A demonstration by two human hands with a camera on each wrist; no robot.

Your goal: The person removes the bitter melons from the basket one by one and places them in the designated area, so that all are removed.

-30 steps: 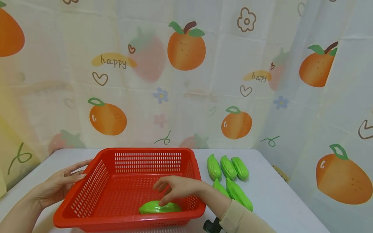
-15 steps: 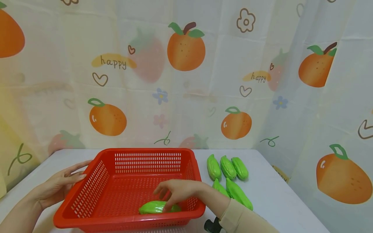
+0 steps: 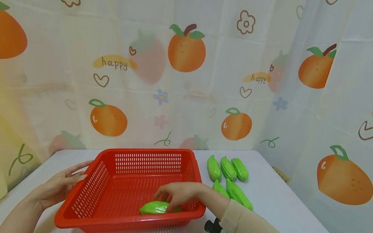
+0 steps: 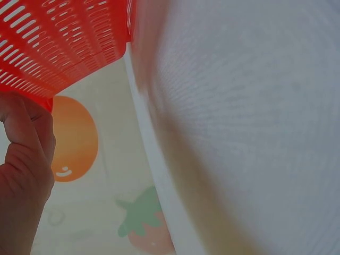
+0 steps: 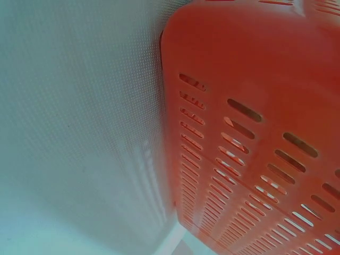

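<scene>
A red plastic basket (image 3: 128, 221) with slotted walls stands on the white table, low in the head view. My left hand (image 3: 55, 186) grips its left rim, thumb over the edge. The left wrist view shows that hand (image 4: 26, 154) against the basket's outer wall (image 4: 69, 40). A glossy green bitter melon (image 3: 154, 207) lies inside at the front right. Reaching over the right rim, my right hand (image 3: 182, 193) holds the melon's right part, thumb in front and fingers behind. The right wrist view has only the basket's outside (image 5: 239, 64), with the hand hidden.
Several more bitter melons (image 3: 228, 168) lie on the table (image 3: 271, 194) right of the basket, some near my right forearm. A black device (image 3: 212, 226) sits beneath the right sleeve. A fruit-print curtain (image 3: 186, 97) hangs behind and to the right.
My right hand has lowered, and its thumb has slid right along the bitter melon to its front side as the fingers close round it. Left hand and basket stay in place.
</scene>
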